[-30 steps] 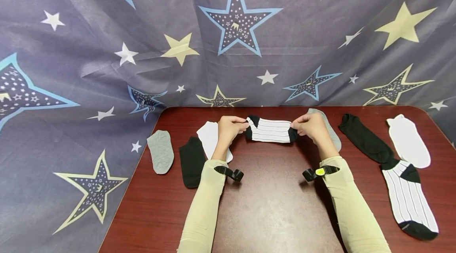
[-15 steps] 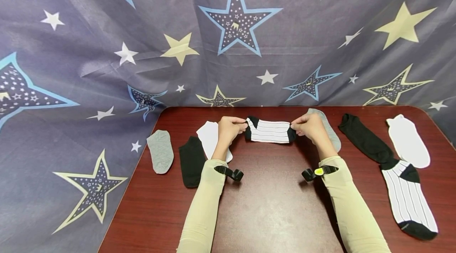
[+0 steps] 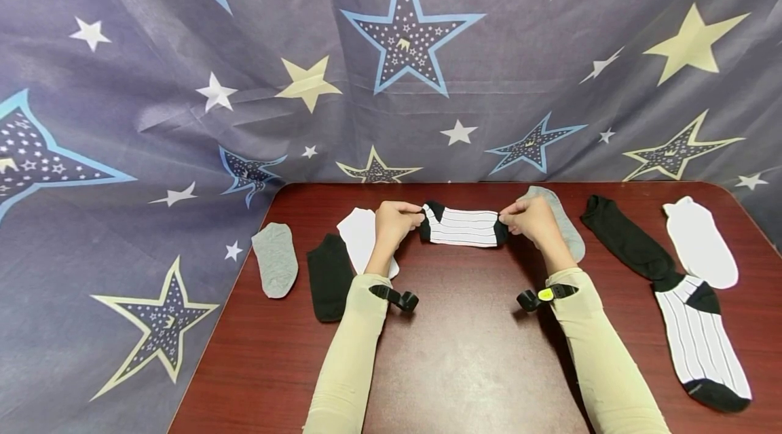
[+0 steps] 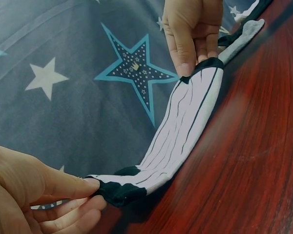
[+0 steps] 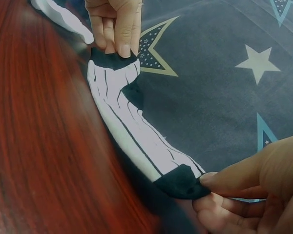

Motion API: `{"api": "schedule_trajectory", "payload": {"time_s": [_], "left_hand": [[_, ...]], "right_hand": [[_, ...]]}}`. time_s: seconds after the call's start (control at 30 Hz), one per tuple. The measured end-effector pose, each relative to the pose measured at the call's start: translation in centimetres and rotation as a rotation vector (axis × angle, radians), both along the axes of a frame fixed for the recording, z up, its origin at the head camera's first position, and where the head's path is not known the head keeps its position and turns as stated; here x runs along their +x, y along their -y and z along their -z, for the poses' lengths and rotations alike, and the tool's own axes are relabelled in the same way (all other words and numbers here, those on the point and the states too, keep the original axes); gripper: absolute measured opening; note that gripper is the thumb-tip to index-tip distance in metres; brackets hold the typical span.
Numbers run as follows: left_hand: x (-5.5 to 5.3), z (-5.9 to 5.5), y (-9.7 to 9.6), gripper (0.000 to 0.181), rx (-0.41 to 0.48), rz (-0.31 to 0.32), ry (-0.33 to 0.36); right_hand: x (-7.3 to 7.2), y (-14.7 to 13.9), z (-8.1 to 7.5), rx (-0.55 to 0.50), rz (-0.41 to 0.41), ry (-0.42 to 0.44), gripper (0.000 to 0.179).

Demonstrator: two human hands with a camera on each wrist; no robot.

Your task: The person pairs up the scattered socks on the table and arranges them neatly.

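A white sock with thin black stripes (image 3: pixel 467 227) is stretched sideways between both hands near the table's far side. My left hand (image 3: pixel 392 223) pinches its black cuff end between thumb and fingers. At the black toe end, my right hand (image 3: pixel 533 218) pinches the upper corner. In the left wrist view the striped sock (image 4: pixel 180 119) sags slightly from one hand to the other. The right wrist view shows its black toe (image 5: pixel 180 183) between thumb and fingertips. A matching striped sock (image 3: pixel 702 339) lies flat at the right of the table.
On the left lie a grey sock (image 3: pixel 276 261), a black sock (image 3: pixel 330 278) and a white sock (image 3: pixel 357 233) partly behind my left arm. Right of centre are another grey sock (image 3: pixel 568 223), a black one (image 3: pixel 629 237) and a white one (image 3: pixel 700 242). A star-patterned cloth (image 3: pixel 391 121) hangs behind the table.
Almost nothing differs; both hands keep their pinch on the striped sock, which has shifted only very slightly.
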State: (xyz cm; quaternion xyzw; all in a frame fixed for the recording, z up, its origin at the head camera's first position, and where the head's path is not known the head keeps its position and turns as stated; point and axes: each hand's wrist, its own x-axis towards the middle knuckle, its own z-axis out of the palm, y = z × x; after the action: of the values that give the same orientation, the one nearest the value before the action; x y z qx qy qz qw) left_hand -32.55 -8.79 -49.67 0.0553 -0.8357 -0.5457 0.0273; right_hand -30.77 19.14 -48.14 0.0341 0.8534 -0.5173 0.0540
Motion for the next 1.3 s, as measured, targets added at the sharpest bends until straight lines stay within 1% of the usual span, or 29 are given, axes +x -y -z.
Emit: {"api": "schedule_trajectory", "payload": {"time_s": [0.17, 0.33, 0.57, 1.0, 1.3], "left_hand": [[0.0, 0.2, 0.0, 0.012, -0.035, -0.005, -0.007], [0.0, 0.3, -0.1, 0.011, -0.076, -0.013, -0.011], [-0.1, 0.5, -0.1, 0.011, -0.095, -0.011, -0.004], [0.0, 0.5, -0.3, 0.011, -0.164, -0.034, 0.025], [0.0, 0.7, -0.2, 0.012, -0.176, -0.043, 0.057]], "right_hand": [[-0.1, -0.1, 0.2, -0.006, 0.011, 0.023, 0.020], [-0.1, -0.1, 0.4, -0.008, 0.020, 0.027, 0.020], [-0.1, -0.3, 0.6, -0.001, 0.016, 0.027, 0.020], [-0.3, -0.3, 1.2, -0.002, 0.021, 0.038, 0.019], [-0.4, -0.3, 1.4, -0.005, 0.024, 0.037, 0.020]]}}
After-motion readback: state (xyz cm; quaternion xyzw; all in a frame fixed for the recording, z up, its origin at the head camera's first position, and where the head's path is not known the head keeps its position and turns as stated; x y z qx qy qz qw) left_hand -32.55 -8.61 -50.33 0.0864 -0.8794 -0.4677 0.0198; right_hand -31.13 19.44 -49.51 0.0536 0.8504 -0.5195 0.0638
